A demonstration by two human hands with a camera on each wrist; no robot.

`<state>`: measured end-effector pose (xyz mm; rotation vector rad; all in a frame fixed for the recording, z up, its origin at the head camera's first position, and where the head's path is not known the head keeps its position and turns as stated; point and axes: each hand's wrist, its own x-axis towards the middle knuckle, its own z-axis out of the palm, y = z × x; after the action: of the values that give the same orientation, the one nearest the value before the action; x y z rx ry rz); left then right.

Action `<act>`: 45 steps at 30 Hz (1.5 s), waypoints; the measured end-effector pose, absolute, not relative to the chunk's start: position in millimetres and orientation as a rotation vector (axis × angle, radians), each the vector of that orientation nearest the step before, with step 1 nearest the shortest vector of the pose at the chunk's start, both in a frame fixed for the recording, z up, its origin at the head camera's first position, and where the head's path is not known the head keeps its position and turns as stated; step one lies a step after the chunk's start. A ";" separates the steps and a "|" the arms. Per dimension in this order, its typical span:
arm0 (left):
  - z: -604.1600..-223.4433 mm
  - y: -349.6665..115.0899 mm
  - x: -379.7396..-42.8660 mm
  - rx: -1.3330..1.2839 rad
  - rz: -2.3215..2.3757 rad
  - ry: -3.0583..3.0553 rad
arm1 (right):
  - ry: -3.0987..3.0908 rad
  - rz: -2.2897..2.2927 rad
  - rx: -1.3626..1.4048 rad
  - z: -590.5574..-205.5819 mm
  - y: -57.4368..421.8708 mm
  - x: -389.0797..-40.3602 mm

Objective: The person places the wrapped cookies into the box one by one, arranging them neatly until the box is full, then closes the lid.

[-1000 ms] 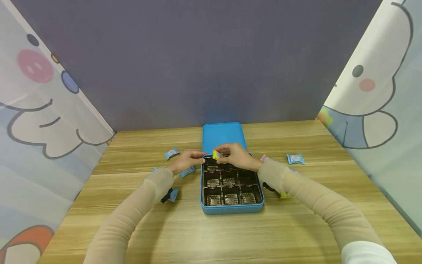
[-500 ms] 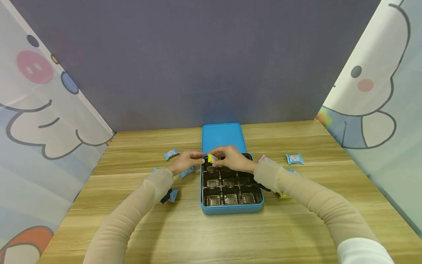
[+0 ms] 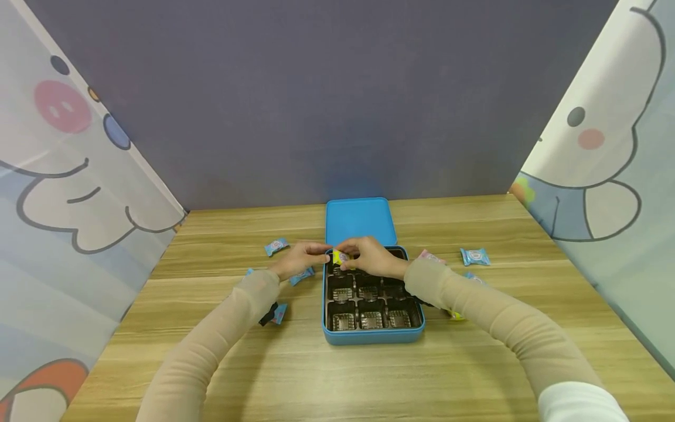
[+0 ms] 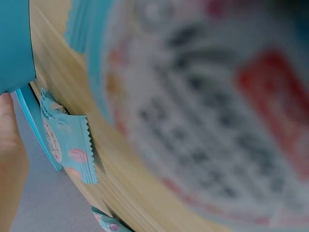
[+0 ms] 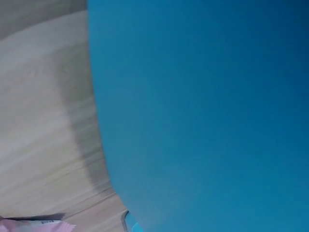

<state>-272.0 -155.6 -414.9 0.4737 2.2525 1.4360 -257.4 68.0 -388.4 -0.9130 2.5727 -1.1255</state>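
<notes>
My right hand [image 3: 373, 258] pinches a yellow-wrapped candy [image 3: 339, 257] over the back left compartment of a blue tin [image 3: 372, 337]. Inside the tin sits a dark plastic tray [image 3: 355, 300] split into square compartments; the front ones hold nothing, and the hand hides some at the back. At the back left corner of the rim, my left hand [image 3: 302, 259] rests its thumb and straight fingers. In the left wrist view, a fingertip [image 4: 7, 108] touches the tin's edge [image 4: 19, 72]. The right wrist view shows mostly the tin's blue side [image 5: 193, 125], not the hand.
Behind the tin lies its open blue lid [image 3: 360, 220]. Several blue-wrapped candies lie around, one at left [image 3: 276, 247] and one at right [image 3: 475, 257]. A pink candy [image 3: 431, 255] and another yellow candy [image 3: 456, 315] are partly hidden by my right sleeve.
My right hand has moved left and slightly down with the yellow candy, then nearly stopped over the back left compartment. The left hand stays at the rim.
</notes>
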 end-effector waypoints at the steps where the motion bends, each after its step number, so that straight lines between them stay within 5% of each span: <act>1: -415.2 -155.6 -271.9 0.476 1.438 2.251 | 2.571 -1.121 -0.913 -388.9 67.7 -257.2; 45: -399.0 -152.3 -263.8 0.478 1.420 2.261 | 2.617 -1.013 -0.943 -394.1 65.3 -254.9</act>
<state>-263.8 -152.3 -399.0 0.4783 2.2605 1.4201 -254.9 65.3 -394.1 -0.9431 2.6172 -1.0126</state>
